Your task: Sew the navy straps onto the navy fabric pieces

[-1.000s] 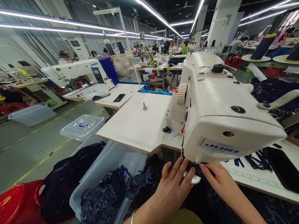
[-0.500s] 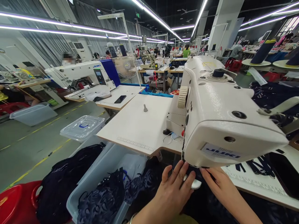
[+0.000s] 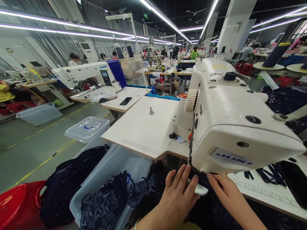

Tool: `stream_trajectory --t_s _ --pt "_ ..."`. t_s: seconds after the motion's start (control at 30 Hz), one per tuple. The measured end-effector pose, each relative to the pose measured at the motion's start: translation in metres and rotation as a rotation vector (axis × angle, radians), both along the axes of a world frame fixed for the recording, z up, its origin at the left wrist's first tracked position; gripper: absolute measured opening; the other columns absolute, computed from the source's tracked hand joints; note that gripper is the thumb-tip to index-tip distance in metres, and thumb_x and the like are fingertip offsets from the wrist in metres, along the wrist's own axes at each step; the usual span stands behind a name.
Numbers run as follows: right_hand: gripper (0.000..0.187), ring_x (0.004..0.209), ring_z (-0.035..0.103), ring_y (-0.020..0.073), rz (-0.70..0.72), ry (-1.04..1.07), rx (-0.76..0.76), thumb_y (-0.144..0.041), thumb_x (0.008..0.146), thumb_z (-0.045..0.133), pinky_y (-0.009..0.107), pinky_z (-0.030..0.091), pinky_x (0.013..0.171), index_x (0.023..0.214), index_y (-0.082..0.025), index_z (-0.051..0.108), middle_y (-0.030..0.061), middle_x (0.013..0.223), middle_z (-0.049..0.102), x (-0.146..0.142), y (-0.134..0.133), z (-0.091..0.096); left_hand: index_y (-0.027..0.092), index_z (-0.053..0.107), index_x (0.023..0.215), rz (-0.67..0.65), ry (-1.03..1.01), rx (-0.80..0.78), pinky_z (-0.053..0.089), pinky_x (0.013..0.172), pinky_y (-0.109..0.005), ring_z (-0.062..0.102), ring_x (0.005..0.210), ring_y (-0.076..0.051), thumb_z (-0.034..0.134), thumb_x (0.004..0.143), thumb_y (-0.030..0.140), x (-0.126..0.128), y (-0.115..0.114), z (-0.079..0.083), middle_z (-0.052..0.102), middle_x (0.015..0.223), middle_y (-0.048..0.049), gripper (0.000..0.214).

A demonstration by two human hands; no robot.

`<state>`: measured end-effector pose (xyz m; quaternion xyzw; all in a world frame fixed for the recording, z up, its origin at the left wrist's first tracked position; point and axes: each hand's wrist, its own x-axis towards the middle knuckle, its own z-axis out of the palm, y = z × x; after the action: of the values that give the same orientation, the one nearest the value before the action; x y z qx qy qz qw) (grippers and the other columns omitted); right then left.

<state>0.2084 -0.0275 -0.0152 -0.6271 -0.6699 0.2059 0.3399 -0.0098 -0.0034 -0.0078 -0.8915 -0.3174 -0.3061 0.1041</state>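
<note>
Under the head of a white JUKI sewing machine (image 3: 230, 134), dark navy fabric (image 3: 203, 177) lies over the narrow machine bed, whose rounded metal end (image 3: 200, 189) shows between my hands. My left hand (image 3: 176, 195) rests on the fabric at the left of the bed, its fingers stretched out and apart. On the other side, my right hand (image 3: 223, 188) has thumb and fingers closed at the fabric edge. The machine head partly covers those fingertips. Needle and presser foot are hidden from view.
A clear plastic bin (image 3: 79, 204) of navy strips stands at lower left beside a dark cloth pile (image 3: 69, 182) and red stool (image 3: 16, 204). The white table (image 3: 139, 127) lies beyond. A black phone (image 3: 294, 182) and cut strips (image 3: 271, 175) lie at right.
The whole view has shifted slightly, so the machine and tables appear a little further right. Both hands keep nearly the same place at the fabric, with only slight finger movement.
</note>
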Motion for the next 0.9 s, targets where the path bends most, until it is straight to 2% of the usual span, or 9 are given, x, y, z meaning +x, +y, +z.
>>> stream_trajectory --t_s 0.1,0.23,0.4,0.57,0.67,0.73,0.8,0.87,0.9 --pt "0.034 0.087 0.065 0.0226 0.018 0.006 -0.001 -0.043 0.099 0.041 0.033 0.054 0.079 0.088 -0.025 0.067 0.006 0.085 0.067 0.0 0.0 -0.001 0.019 0.058 0.127 0.004 0.0 -0.024 0.011 0.115 -0.038 0.039 0.137 -0.02 0.055 0.097 0.039 0.0 -0.001 0.0 0.05 0.143 -0.0113 0.037" --pt "0.029 0.097 0.064 0.0223 0.002 0.044 0.001 -0.043 0.099 0.04 0.033 0.052 0.085 0.093 -0.024 0.062 0.0065 0.094 0.066 0.0 -0.003 -0.003 0.02 0.058 0.128 -0.001 -0.002 -0.021 0.012 0.114 -0.038 0.039 0.137 -0.021 0.057 0.096 0.037 0.001 -0.001 -0.001 0.051 0.143 -0.0108 0.036" --pt "0.024 0.079 0.064 0.0183 -0.073 0.128 -0.07 -0.046 0.098 0.042 0.027 0.054 0.07 0.094 -0.025 0.052 0.0016 0.082 0.063 0.002 -0.011 -0.009 0.021 0.058 0.128 0.005 0.005 -0.003 0.015 0.113 -0.037 0.042 0.134 -0.021 0.057 0.096 0.036 0.003 -0.001 0.0 0.051 0.142 -0.0096 0.035" --pt "0.027 0.097 0.065 0.0229 -0.016 0.037 -0.076 -0.046 0.097 0.045 0.031 0.054 0.084 0.098 -0.024 0.062 0.0063 0.098 0.069 0.018 -0.024 -0.033 0.023 0.061 0.123 0.004 -0.011 0.024 0.014 0.113 -0.036 0.048 0.128 -0.02 0.056 0.096 0.039 0.005 0.001 0.003 0.058 0.136 -0.0072 0.032" --pt "0.03 0.096 0.068 0.025 0.011 -0.042 -0.088 -0.047 0.096 0.048 0.036 0.055 0.087 0.093 -0.024 0.068 0.0071 0.099 0.072 0.037 -0.034 -0.054 0.022 0.062 0.12 -0.008 -0.036 0.044 0.015 0.112 -0.036 0.051 0.124 -0.021 0.055 0.094 0.049 0.007 0.002 0.003 0.06 0.133 -0.0079 0.037" --pt "0.029 0.096 0.069 0.0263 0.034 -0.09 -0.058 -0.048 0.093 0.054 0.04 0.055 0.091 0.095 -0.025 0.071 0.0059 0.099 0.074 0.054 -0.04 -0.06 0.023 0.063 0.117 -0.001 -0.051 0.049 0.018 0.11 -0.037 0.053 0.122 -0.022 0.057 0.093 0.05 0.009 0.002 0.002 0.062 0.13 -0.0071 0.037" --pt "0.027 0.092 0.071 0.0266 0.035 -0.099 -0.05 -0.05 0.089 0.059 0.039 0.057 0.088 0.092 -0.027 0.072 0.0037 0.095 0.075 0.069 -0.048 -0.055 0.025 0.065 0.106 0.001 -0.096 0.036 0.024 0.106 -0.037 0.056 0.117 -0.021 0.06 0.092 0.046 0.009 0.001 0.003 0.065 0.125 -0.0054 0.026" --pt "0.026 0.084 0.073 0.0251 -0.018 -0.048 -0.106 -0.052 0.086 0.061 0.032 0.06 0.077 0.088 -0.028 0.072 0.0022 0.087 0.075 0.079 -0.056 -0.038 0.024 0.064 0.09 -0.015 -0.221 0.012 0.032 0.097 -0.035 0.062 0.106 -0.018 0.058 0.095 0.033 0.005 0.001 0.004 0.069 0.111 -0.0027 0.012" --pt "0.027 0.08 0.073 0.0239 -0.046 -0.006 -0.157 -0.052 0.086 0.06 0.029 0.061 0.07 0.086 -0.027 0.071 0.0016 0.082 0.074 0.081 -0.06 -0.026 0.024 0.062 0.085 -0.016 -0.298 0.004 0.036 0.092 -0.034 0.064 0.099 -0.016 0.054 0.095 0.026 0.0 0.002 0.005 0.07 0.102 -0.0013 0.013"
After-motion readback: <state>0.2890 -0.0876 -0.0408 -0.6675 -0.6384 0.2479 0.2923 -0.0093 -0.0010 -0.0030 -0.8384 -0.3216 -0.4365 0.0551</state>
